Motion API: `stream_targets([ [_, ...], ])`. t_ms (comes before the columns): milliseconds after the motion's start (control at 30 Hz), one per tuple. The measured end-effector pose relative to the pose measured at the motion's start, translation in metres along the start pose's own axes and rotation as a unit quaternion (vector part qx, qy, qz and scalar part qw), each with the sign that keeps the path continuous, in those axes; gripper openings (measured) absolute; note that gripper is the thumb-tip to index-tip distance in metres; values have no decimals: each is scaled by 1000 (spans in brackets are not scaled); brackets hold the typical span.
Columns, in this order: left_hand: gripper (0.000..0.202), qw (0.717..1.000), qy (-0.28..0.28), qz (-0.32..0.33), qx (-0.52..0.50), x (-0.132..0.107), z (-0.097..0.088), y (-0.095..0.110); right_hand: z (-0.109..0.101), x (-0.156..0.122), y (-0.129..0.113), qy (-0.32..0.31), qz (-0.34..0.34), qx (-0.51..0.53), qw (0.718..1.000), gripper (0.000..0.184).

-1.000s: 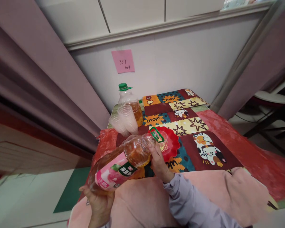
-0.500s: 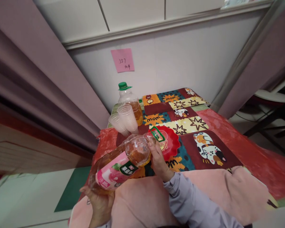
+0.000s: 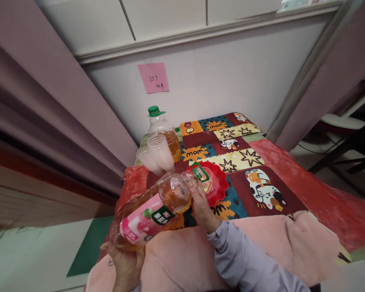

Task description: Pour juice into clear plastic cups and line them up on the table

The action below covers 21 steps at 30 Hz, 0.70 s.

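Observation:
A large clear juice bottle (image 3: 149, 215) with a pink label and amber liquid lies tilted in both my hands, its neck up toward the right. My left hand (image 3: 126, 259) cups the base from below. My right hand (image 3: 202, 205) is wrapped round the neck, near a green ring handle (image 3: 200, 172); the mouth's cap, if any, I cannot make out. Right behind the neck is a red scalloped plate (image 3: 220, 186) on the table. Two stacks of clear plastic cups, one stack (image 3: 161, 152) leaning beside the other (image 3: 147, 160), stand beyond the bottle.
Another juice jug (image 3: 172, 142) with a green cap stands behind the cups. Patterned mats (image 3: 246, 190) and a red sheet (image 3: 295, 182) cover the table, with pink cloth (image 3: 261, 239) at the front edge. A white wall (image 3: 231, 77) bounds the back, a curtain (image 3: 79, 101) the left.
The whole scene has shifted slightly left in view. Both hands keep their hold on the bottle, which stays tilted much as before.

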State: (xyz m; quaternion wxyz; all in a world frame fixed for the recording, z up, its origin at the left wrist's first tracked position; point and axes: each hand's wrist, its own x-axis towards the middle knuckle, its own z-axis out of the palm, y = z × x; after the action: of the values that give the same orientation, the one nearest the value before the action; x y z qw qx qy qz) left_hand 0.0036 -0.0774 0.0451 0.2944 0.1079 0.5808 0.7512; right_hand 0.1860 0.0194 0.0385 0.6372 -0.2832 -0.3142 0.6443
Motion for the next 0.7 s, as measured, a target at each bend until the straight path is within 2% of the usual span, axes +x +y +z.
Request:
stream_targets([
  [167, 102, 999, -39, 24, -17, 4, -8, -3, 2, 0, 1, 5, 6, 11, 1000, 51],
  [333, 92, 998, -31, 18, -43, 8, -10, -4, 4, 0, -1, 13, 16, 19, 1000, 55],
  [433, 95, 999, -33, 26, -27, 8, -10, -5, 4, 1, 0, 15, 30, 28, 999, 56],
  [600, 99, 1000, 1, 6, -15, 8, -11, -5, 3, 3, 2, 4, 17, 34, 999, 55],
  [700, 98, 1000, -3, 22, -5, 5, -8, -2, 3, 3, 3, 10, 16, 31, 999, 55],
])
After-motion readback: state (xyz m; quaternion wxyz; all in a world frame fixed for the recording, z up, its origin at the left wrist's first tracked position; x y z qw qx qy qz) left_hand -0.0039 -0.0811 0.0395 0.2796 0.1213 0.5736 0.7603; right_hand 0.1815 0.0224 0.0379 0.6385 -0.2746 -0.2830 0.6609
